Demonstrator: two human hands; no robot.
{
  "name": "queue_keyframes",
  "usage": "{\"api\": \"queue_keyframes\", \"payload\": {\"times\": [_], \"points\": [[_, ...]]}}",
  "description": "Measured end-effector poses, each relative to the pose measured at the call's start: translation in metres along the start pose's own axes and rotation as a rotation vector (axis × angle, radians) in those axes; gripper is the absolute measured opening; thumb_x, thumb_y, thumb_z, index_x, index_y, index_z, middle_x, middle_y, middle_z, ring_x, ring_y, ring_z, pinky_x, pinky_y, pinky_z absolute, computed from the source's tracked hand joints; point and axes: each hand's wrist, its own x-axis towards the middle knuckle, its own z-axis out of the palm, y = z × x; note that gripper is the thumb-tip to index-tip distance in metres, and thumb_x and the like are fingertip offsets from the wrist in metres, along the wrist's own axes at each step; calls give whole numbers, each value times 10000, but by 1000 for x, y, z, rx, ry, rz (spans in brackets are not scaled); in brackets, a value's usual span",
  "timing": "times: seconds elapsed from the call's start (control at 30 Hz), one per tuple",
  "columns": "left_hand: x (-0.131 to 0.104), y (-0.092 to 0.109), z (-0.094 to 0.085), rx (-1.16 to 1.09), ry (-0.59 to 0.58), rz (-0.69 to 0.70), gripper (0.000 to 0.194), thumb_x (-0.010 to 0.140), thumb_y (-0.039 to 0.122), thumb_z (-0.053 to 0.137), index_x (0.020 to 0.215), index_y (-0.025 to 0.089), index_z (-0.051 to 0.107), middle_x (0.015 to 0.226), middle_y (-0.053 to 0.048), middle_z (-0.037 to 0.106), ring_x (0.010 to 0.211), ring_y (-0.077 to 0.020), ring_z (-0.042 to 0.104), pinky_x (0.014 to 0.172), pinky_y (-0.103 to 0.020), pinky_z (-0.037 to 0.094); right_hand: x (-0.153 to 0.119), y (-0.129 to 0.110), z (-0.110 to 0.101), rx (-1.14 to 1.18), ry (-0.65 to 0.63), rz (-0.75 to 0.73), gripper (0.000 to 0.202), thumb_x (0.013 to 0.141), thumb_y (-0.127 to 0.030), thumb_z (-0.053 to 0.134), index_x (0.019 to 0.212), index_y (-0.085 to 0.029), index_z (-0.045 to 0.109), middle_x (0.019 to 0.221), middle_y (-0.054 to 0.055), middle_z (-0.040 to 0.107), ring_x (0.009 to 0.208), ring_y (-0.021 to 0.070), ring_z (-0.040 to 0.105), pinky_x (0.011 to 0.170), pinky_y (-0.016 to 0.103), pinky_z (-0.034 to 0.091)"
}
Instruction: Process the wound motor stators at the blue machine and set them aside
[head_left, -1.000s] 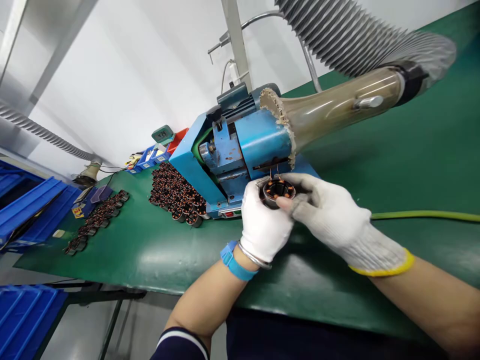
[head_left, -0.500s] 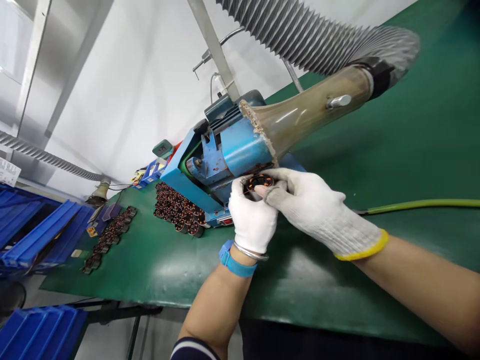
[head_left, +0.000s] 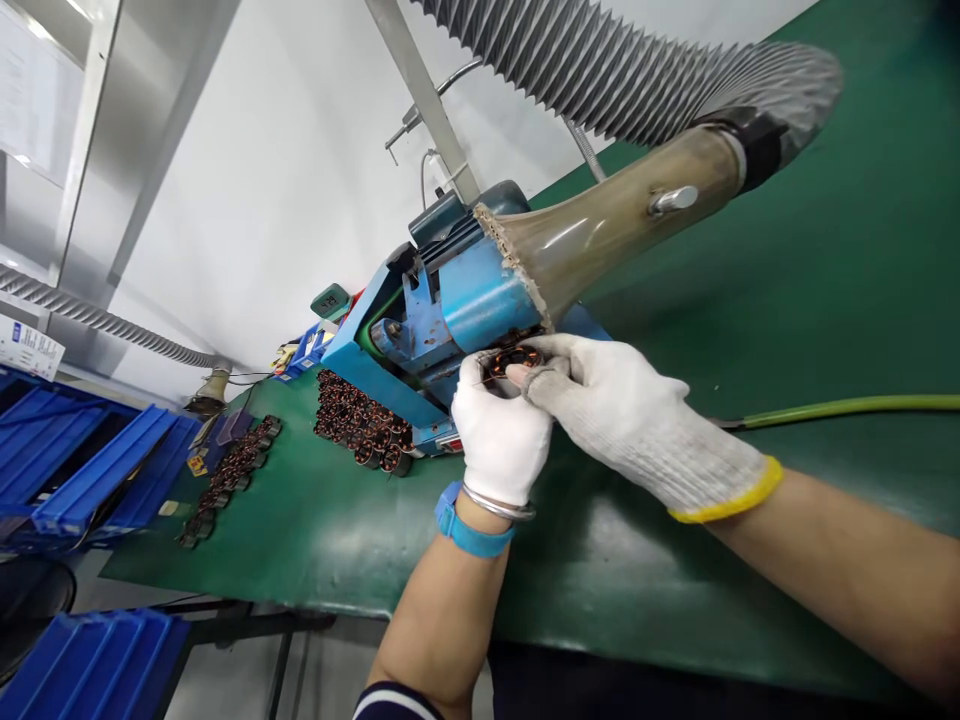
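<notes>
Both hands wear white gloves and meet at the front of a blue machine (head_left: 480,296). Between them is a round black part with copper windings (head_left: 514,361). My left hand (head_left: 501,435) grips its left side, and my right hand (head_left: 611,400) pinches its right side, with a bare thumb tip against it. The part lies just below the machine's blue cover and the mouth of a tan duct (head_left: 615,225). The gloved fingers hide some of its rim. Many similar wound parts (head_left: 360,420) are packed together left of the machine.
Another row of wound parts (head_left: 229,480) lies farther left on the green table (head_left: 315,560). Blue bins (head_left: 112,470) stand at the left edge. A grey ribbed hose (head_left: 600,70) hangs above, and a green hose (head_left: 847,408) runs in from the right.
The view has shifted slightly, moving the parts and bins at left a little rightward. The held part appears tilted flatter, and both hands still grip it.
</notes>
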Motion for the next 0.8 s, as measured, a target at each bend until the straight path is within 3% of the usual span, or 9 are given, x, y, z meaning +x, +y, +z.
{"api": "queue_keyframes", "payload": {"times": [0.1, 0.27, 0.4, 0.67, 0.8], "points": [[2, 0, 0, 21, -7, -3, 310, 718, 265, 849, 924, 209, 624, 870, -29, 749, 834, -189, 704, 875, -330, 587, 2, 1, -1, 38, -11, -34, 387, 854, -452, 724, 1162, -218, 750, 936, 60, 796, 961, 304, 752, 958, 446, 583], [-6, 0, -7, 75, -23, 17, 335, 716, 272, 872, 952, 207, 643, 873, -29, 757, 807, -185, 701, 838, -325, 594, -9, 11, 3, 125, 12, -183, 355, 848, -390, 673, 1127, -185, 750, 913, 81, 786, 878, 280, 752, 785, 369, 619], [-18, -3, -14, 9, -49, -32, 438, 669, 341, 934, 976, 204, 652, 935, -44, 773, 835, -195, 720, 833, -340, 608, -19, 21, 7, 101, 76, -199, 460, 776, -408, 686, 1168, -176, 749, 979, 109, 778, 888, 303, 749, 844, 437, 630], [1, -2, -7, 22, -18, -34, 401, 692, 342, 917, 940, 203, 634, 855, -46, 753, 775, -204, 709, 768, -342, 591, -1, 8, 7, 142, 27, -140, 457, 769, -436, 667, 1133, -168, 738, 958, 122, 781, 916, 322, 756, 912, 487, 630], [-19, -11, -18, 12, -34, 20, 472, 665, 343, 948, 988, 207, 632, 929, -29, 739, 830, -188, 697, 817, -339, 587, -19, 15, 2, 92, 15, -211, 471, 770, -468, 690, 1142, -180, 724, 1004, 137, 762, 952, 347, 752, 908, 522, 631]]}}
